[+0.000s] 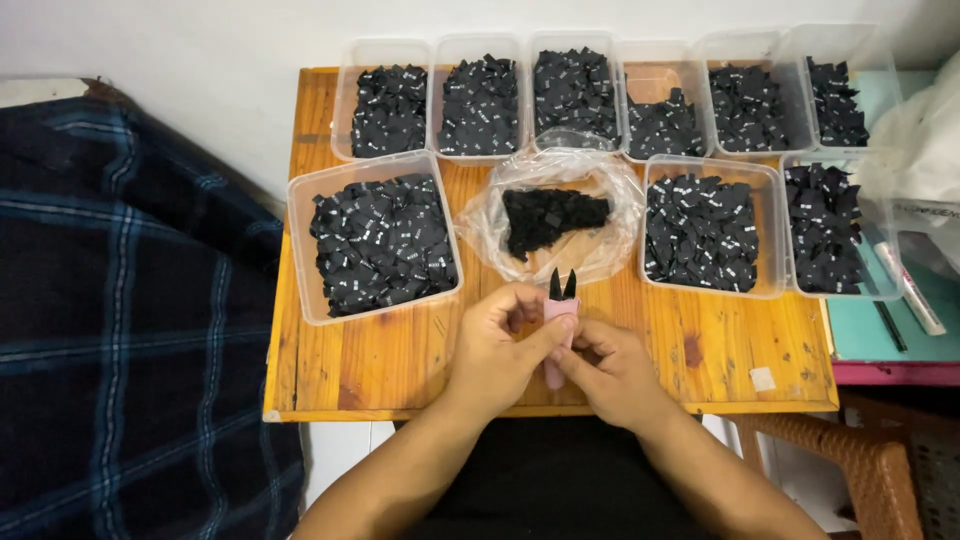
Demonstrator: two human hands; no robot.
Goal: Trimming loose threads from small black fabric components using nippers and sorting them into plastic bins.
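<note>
Both hands meet over the front middle of a small wooden table (370, 360). My left hand (495, 345) and my right hand (612, 368) together pinch a small pink thread snipper (560, 308) whose two dark blades point away from me, slightly apart. Just beyond the blades lies a clear plastic bag (600, 175) with a heap of small black fabric labels (550, 218) in it. Whether a label sits between my fingers is hidden.
Several clear plastic tubs of black labels stand in two rows at the back, the largest (375, 240) at left and another (705, 225) at right. A dark plaid cloth (120, 300) lies left. A teal surface with pens (900, 300) and white bag (925, 130) are right.
</note>
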